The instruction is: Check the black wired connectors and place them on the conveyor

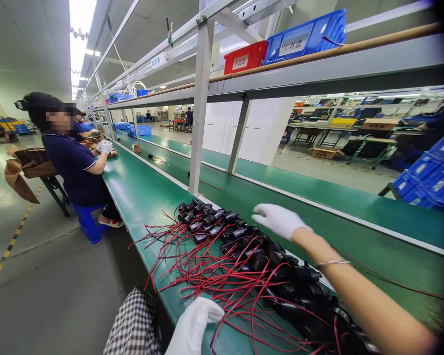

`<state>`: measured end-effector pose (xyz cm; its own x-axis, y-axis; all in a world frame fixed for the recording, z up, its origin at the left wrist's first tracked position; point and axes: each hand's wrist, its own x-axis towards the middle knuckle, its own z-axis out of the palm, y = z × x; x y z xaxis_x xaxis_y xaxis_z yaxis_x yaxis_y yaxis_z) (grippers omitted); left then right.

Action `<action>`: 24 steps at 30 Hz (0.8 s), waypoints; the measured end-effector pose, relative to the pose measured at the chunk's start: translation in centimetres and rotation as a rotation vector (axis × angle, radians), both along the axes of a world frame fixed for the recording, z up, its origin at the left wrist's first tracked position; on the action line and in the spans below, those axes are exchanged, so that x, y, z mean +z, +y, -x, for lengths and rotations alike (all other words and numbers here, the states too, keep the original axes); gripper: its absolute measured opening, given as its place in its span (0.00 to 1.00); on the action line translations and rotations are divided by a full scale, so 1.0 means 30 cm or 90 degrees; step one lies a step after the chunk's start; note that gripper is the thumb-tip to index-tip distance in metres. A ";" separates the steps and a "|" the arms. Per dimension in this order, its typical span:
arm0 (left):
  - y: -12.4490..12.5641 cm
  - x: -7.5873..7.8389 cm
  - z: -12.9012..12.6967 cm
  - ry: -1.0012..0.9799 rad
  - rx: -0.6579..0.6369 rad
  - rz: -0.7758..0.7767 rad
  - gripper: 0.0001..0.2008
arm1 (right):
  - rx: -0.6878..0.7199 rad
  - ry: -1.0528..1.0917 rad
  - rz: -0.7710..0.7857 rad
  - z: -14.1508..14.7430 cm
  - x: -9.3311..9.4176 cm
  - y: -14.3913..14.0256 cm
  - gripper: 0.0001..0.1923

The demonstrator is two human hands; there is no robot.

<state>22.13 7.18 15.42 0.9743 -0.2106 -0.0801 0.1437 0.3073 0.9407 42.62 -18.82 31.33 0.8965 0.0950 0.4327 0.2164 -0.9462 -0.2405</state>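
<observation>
A long row of black cylindrical parts with wire leads (240,231) lies heaped on the green work surface (144,197). Their thin red and black wires (207,273) fan out toward the near edge. My right hand (279,220), in a white glove, hovers at the far side of the row with fingers loosely bent and nothing seen in them. At the near edge, my white-gloved left hand (198,320) is beside the wire ends, its fingers bent but not closed. Whether it touches a wire is unclear.
A metal post (202,108) rises behind the parts. Overhead, a shelf holds a red bin (245,57) and a blue bin (305,38). A seated co-worker (70,153) works farther along the bench at left. Blue crates (429,172) are stacked at right.
</observation>
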 end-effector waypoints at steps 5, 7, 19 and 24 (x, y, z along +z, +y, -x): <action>0.006 0.008 0.034 -0.039 0.008 0.000 0.18 | 0.051 0.072 0.082 -0.024 -0.130 0.357 0.19; 0.032 0.012 0.052 -0.064 0.029 -0.005 0.20 | 0.066 0.088 0.112 -0.028 -0.166 0.448 0.18; 0.160 0.251 0.017 -0.291 0.277 -0.203 0.23 | 0.311 -0.138 0.212 0.380 -0.050 0.455 0.20; 0.107 0.295 0.080 -0.338 0.010 -0.087 0.24 | 0.452 -0.255 0.180 0.702 -0.066 0.374 0.28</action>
